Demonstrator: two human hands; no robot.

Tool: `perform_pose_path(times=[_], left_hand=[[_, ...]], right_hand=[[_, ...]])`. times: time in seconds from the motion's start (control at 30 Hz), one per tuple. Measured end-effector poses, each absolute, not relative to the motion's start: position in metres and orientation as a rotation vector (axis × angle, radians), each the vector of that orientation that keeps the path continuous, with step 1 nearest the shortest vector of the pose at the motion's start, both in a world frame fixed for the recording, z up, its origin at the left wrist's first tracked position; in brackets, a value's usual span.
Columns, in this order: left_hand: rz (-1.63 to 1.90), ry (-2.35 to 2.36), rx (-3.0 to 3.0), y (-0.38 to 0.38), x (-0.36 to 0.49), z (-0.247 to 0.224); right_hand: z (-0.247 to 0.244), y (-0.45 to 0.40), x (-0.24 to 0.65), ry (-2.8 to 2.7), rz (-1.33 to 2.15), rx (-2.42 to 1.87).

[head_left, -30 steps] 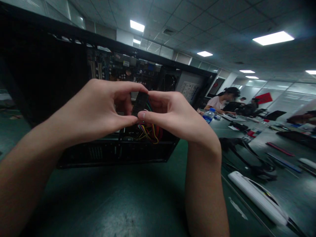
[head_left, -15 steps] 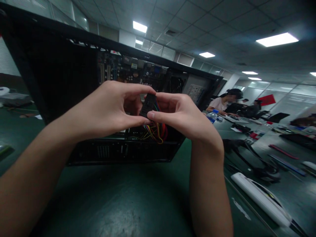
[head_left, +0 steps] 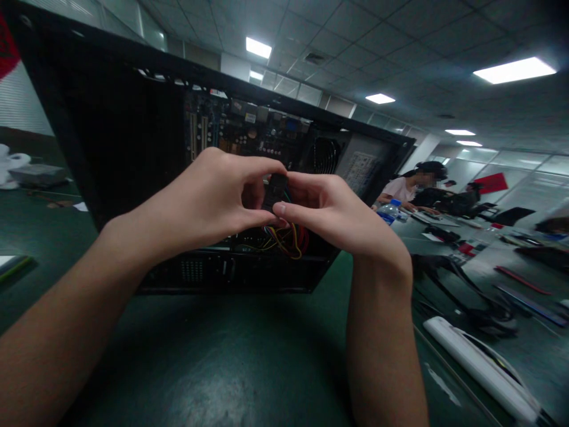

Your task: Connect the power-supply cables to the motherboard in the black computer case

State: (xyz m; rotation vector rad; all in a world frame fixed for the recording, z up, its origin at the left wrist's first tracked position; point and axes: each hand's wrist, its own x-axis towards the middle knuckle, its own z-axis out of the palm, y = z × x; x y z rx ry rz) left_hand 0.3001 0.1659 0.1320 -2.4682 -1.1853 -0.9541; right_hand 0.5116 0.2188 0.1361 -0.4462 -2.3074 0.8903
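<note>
In front of an open black computer case (head_left: pixel 146 148), my left hand (head_left: pixel 213 190) pinches a black power connector (head_left: pixel 275 191) between thumb and forefinger at its two ends. My right hand (head_left: pixel 340 207) closes on the same connector from the other side, its thumb near the lower end. Coloured wires (head_left: pixel 291 240) in yellow, red and other colours loop down below the fingers into the case. Behind the hands lies a motherboard (head_left: pixel 249 136) with slots. A labelled metal power supply (head_left: pixel 360 163) sits at the case's right end, next to a coil of black cable (head_left: pixel 326 155).
The case stands tilted on a green table (head_left: pixel 213 362). To the right lie a white power strip (head_left: pixel 480 367), a black strap (head_left: pixel 471 296) and a bottle with a blue cap (head_left: pixel 389 212). Another person (head_left: pixel 411 187) sits farther back. White rolls (head_left: pixel 11 166) are at the left.
The case, hands and surroundings have shifted slightly to the right in view. Both hands keep their hold on the connector, with almost no change in grip.
</note>
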Motion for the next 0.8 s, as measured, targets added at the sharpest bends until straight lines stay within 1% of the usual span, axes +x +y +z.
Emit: perform_pose_path(times=[0.23, 0.4, 0.67, 0.8], left_hand=[[-0.912, -1.183, -2.37, 0.165, 0.297, 0.134], [-0.902, -1.076, -2.288, 0.17, 0.297, 0.133], [-0.775, -0.891, -2.414, 0.174, 0.295, 0.13], [-0.827, -0.915, -2.461, 0.177, 0.295, 0.129]], right_hand=[[0.133, 0.22, 0.504, -2.302, 0.821, -0.445], [0.134, 0.219, 0.505, -2.285, 0.794, -0.432], [0.14, 0.221, 0.522, -2.386, 0.893, -0.456], [0.14, 0.223, 0.524, -2.39, 0.932, -0.474]])
